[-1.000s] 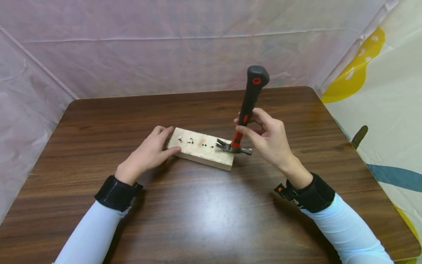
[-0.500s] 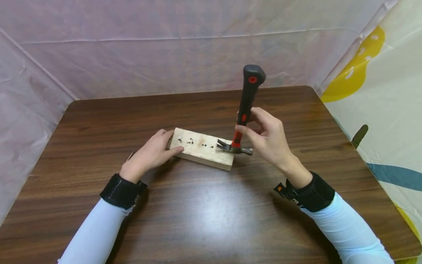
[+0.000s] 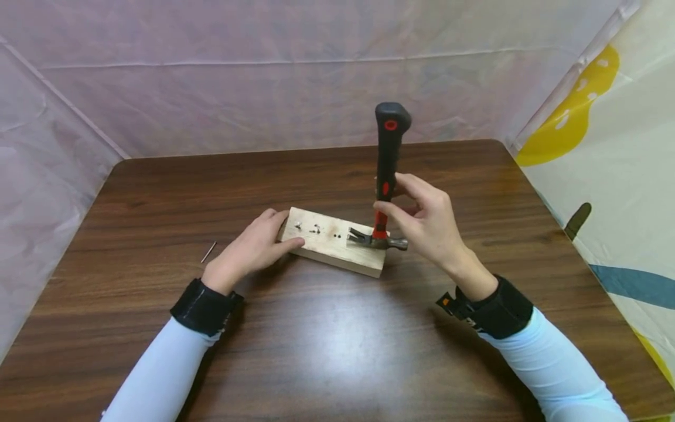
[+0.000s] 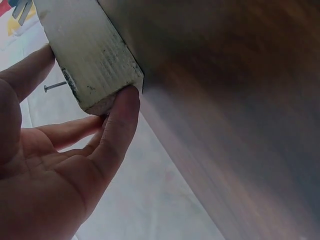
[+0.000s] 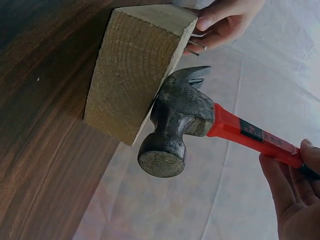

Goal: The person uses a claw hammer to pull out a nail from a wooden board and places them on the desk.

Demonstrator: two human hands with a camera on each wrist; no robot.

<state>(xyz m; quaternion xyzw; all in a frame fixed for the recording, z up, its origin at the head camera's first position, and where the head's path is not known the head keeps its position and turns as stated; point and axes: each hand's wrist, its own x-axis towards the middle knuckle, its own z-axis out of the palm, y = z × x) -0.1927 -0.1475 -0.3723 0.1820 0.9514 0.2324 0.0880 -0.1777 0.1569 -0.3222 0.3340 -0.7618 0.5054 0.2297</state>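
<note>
A pale wood block [image 3: 337,246] lies at a slant mid-table. My left hand [image 3: 255,246] grips its left end, thumb on the near side and fingers around the far corner. Nails [image 3: 298,225] stick up from the block's top near that hand, with several dark holes further right. On the block's right end, a claw hammer [image 3: 388,158] stands head down, its black and red handle upright. The claw [image 5: 192,75] points toward the nails and the striking face [image 5: 162,162] juts past the block's edge. My right hand [image 3: 429,217] pinches the handle low, just above the head.
A loose nail [image 3: 208,252] lies on the brown table [image 3: 337,351], left of my left hand. Pale cloth sheeting [image 3: 263,99] hangs behind the table, and a patterned sheet [image 3: 633,205] hangs along its right side.
The wood block and my left hand have shifted to the right, uncovering the loose nail. The hammer's handle has swung left to more nearly upright, with its head still on the block.
</note>
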